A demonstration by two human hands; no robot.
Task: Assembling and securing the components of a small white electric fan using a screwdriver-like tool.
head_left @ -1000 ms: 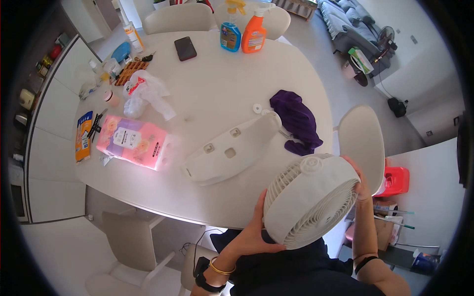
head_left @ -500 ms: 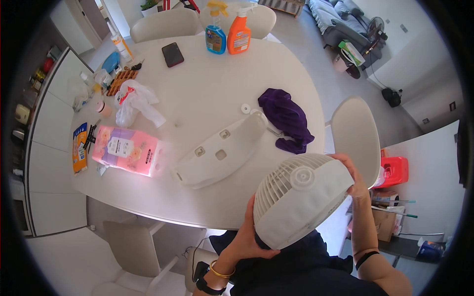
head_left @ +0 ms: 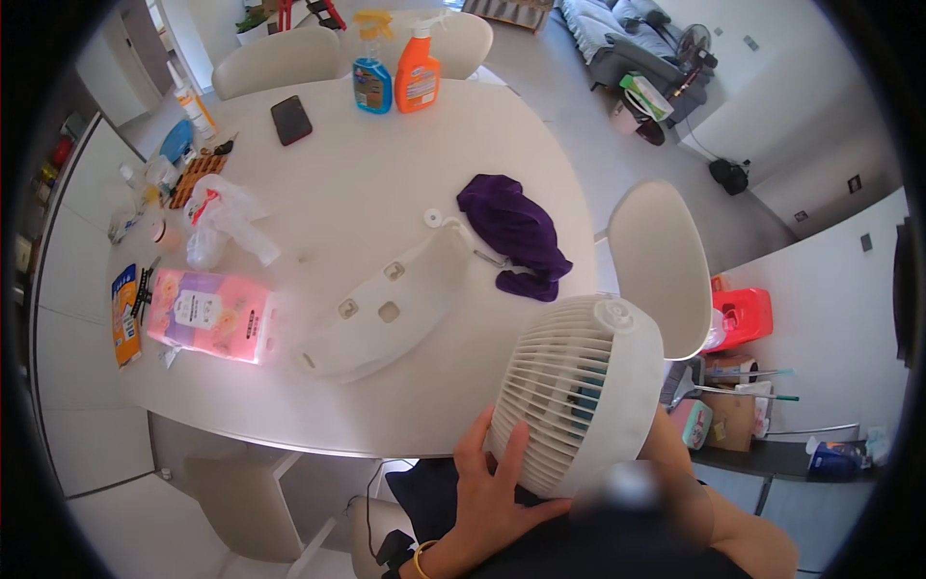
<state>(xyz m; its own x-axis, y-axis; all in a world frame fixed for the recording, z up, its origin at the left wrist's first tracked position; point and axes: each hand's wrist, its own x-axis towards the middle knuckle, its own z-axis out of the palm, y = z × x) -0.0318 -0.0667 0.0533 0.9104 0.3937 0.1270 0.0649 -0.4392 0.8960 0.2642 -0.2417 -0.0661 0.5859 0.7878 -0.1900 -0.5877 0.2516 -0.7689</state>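
Above the near right table edge I hold a white fan head (head_left: 641,386) with a slatted grille; something blue-green shows through the slats. My left hand (head_left: 492,487) grips it low on the grille side, fingers spread over the slats and thumb underneath. Behind the housing goes my right forearm (head_left: 673,449); the fingers of that hand are hidden. To the left of the fan head lies a long white plastic shell (head_left: 415,333) with square holes. A purple cloth (head_left: 516,232) lies crumpled beyond it, beside a small white disc (head_left: 433,218).
Two spray bottles, one blue (head_left: 372,85) and one orange (head_left: 418,77), stand at the far edge near a phone (head_left: 291,121). A pink tissue pack (head_left: 207,314) and white plastic bag (head_left: 227,222) lie left. A chair (head_left: 661,261) stands right.
The fan head has turned, so its slatted grille shows more. My left hand has shifted onto the slats, and my right hand has gone from the upper right rim to behind the housing.
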